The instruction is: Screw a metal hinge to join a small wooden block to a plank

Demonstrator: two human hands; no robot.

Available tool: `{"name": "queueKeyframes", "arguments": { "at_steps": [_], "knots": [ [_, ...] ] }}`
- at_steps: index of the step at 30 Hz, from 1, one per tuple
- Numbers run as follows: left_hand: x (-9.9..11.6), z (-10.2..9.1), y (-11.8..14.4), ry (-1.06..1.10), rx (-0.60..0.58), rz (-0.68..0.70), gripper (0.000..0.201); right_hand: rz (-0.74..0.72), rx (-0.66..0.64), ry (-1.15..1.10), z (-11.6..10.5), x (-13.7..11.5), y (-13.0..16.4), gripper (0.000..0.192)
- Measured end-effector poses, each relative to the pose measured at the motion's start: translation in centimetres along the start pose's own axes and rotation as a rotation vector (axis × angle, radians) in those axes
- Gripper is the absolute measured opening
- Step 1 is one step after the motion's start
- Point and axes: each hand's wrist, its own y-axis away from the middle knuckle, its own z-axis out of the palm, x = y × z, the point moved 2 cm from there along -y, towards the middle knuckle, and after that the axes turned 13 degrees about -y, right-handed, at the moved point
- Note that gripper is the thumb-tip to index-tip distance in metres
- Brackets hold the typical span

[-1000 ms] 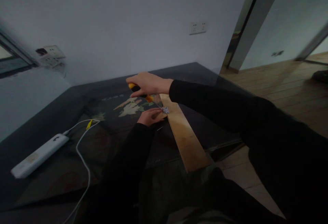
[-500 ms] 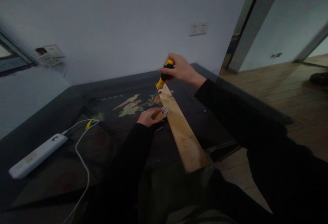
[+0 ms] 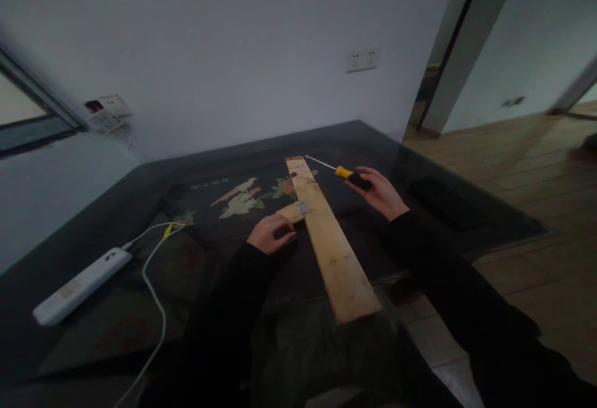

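A long pale wooden plank [image 3: 333,246] lies on the dark table, running from the near edge toward the wall. A small metal hinge [image 3: 301,208] sits on its left edge, joined to a short wooden piece [image 3: 290,212]. My left hand [image 3: 270,234] rests on the table just left of the plank, fingers curled near that short piece. My right hand [image 3: 380,191] is to the right of the plank, palm up, loosely holding a yellow-and-black screwdriver [image 3: 347,173] whose shaft points left over the plank's far end.
The dark table [image 3: 116,221] has a painted bird-and-leaf picture [image 3: 237,196]. A white power strip [image 3: 79,285] with a white cable [image 3: 153,283] lies at the left. Wall sockets [image 3: 362,60] are on the back wall. Wooden floor [image 3: 513,153] and a doorway lie to the right.
My right hand lifted the screwdriver off the hinge, swung it up and right, and now holds it low beside the plank. My left hand slid slightly back from the hinge.
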Motion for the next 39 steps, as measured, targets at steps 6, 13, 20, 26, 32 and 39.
{"name": "queueKeyframes", "arguments": {
  "at_steps": [6, 13, 20, 26, 32, 39],
  "knots": [
    [0.0, 0.0, -0.1, -0.052, -0.135, 0.022, 0.020, -0.071, 0.040, 0.033, -1.2, 0.8, -0.2, 0.011],
    [-1.2, 1.0, -0.5, -0.067, 0.094, -0.267, 0.035, -0.093, 0.021, 0.105, -1.8, 1.8, -0.6, 0.008],
    [-3.4, 2.7, -0.2, 0.100, -0.009, -0.357, 0.058, -0.079, 0.039, 0.099, -1.8, 1.7, -0.6, 0.004],
    [-3.4, 2.4, -0.3, 0.132, -0.020, -0.369, 0.058, -0.070, 0.032, 0.120, -1.9, 1.6, -0.6, 0.004],
    [-3.5, 2.4, -0.3, 0.149, -0.027, -0.365, 0.059, -0.055, 0.044, 0.118, -1.9, 1.8, -0.7, 0.004],
    [-4.1, 2.2, -0.3, 0.116, -0.032, -0.326, 0.060, -0.050, 0.043, 0.146, -2.0, 1.9, -0.6, 0.006]
  ]
}}
